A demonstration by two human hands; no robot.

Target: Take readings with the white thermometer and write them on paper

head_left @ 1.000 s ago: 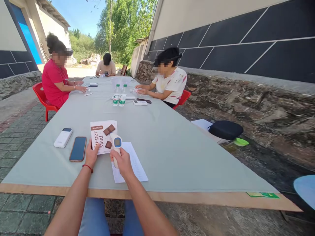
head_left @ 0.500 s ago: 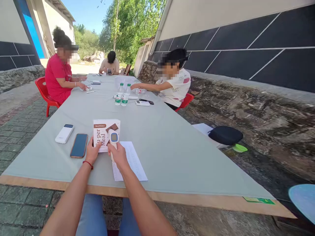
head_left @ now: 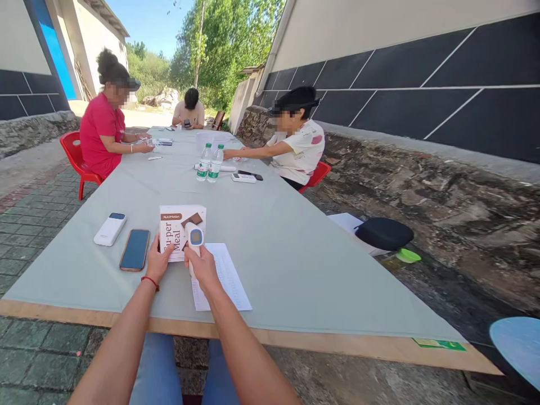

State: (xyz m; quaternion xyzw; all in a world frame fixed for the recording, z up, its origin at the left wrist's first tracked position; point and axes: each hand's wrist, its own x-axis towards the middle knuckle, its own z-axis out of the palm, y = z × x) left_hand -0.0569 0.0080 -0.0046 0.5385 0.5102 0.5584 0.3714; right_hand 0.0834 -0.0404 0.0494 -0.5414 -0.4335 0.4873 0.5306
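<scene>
A: What are the hands doing on your feed?

B: My left hand (head_left: 159, 261) is pinching the brown-and-white box (head_left: 175, 229) at its lower left, thumb across the front; the fingers behind are hidden from me. My right hand (head_left: 203, 267) is wrapped around the handle of what looks like a handheld thermometer (head_left: 195, 238).

A: And what's just changed?

B: A second ago the thermometer sat out at the box's right edge; now it's further in, masking part of the printed front. So the two overlap more from where I watch. Whether they touch, I can't tell.

A: Where's the box, then?

B: Tilted up before me, over the near part of the grey surface (head_left: 304, 259). A sheet of paper (head_left: 228, 284) lies beneath the right hand; off left there's a phone (head_left: 135, 250), then a white power bank (head_left: 109, 231).

A: Further out?

B: Two green-capped bottles (head_left: 203, 169), standing mid-surface. Beyond, a co-worker on the right (head_left: 304, 140) is now reaching with a straighter arm.
</scene>
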